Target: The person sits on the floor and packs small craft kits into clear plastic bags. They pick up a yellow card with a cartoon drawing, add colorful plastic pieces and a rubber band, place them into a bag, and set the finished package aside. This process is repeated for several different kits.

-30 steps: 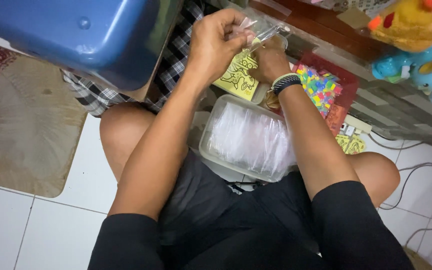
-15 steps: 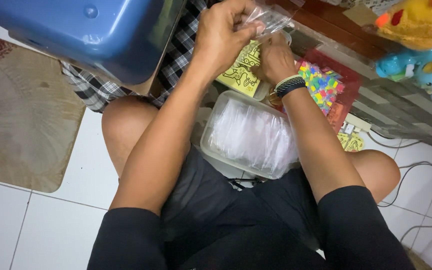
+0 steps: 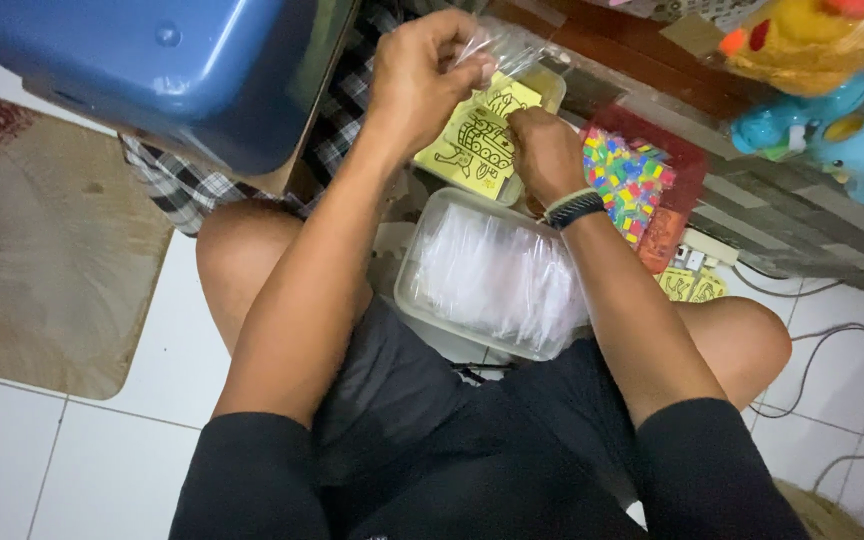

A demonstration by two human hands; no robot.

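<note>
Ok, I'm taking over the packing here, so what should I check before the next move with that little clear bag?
1. Left hand pinches the clear bag: ok.
2. Right hand rests on the yellow picture card: ok.
3. Bag mouth open: cannot tell.
4. Clear tub of bags between the knees, in reach: ok.
5. Card inside the bag: not ok.
</note>
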